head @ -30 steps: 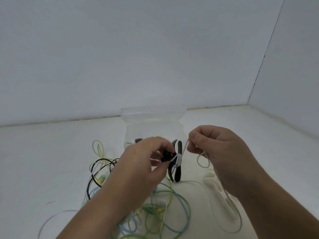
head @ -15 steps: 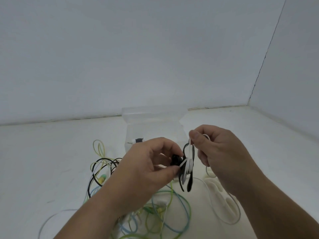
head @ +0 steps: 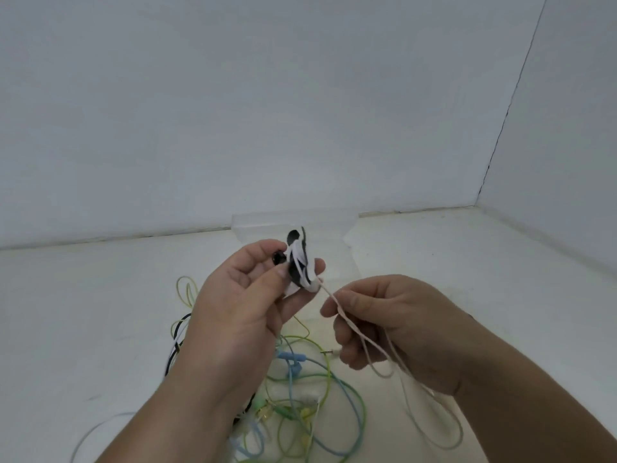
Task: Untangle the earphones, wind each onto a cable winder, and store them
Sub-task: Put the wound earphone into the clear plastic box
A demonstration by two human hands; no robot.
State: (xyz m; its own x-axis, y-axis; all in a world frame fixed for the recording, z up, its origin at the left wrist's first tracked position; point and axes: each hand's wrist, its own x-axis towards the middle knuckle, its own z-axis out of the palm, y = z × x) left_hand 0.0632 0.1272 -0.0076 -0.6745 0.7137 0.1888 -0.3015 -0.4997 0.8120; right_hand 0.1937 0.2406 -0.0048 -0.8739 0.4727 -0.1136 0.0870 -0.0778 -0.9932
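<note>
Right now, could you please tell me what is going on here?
A person is partway through winding a white cable onto a black winder. The left hand grips the winder, which carries several turns; the right hand pinches the loose cable leading off it. A tangle of green, blue and black earphones lies below, a clear box behind.

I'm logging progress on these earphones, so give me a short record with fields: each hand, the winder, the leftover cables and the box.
left hand: holds the black cable winder between thumb and fingers, raised above the table
right hand: pinches the white earphone cable just below the winder
winding: several white turns on the winder; the rest hangs in loose loops from the right hand
tangle: green, blue, yellow and black cables heaped on the table under the hands
clear box: behind the hands; contents cannot be told
</note>
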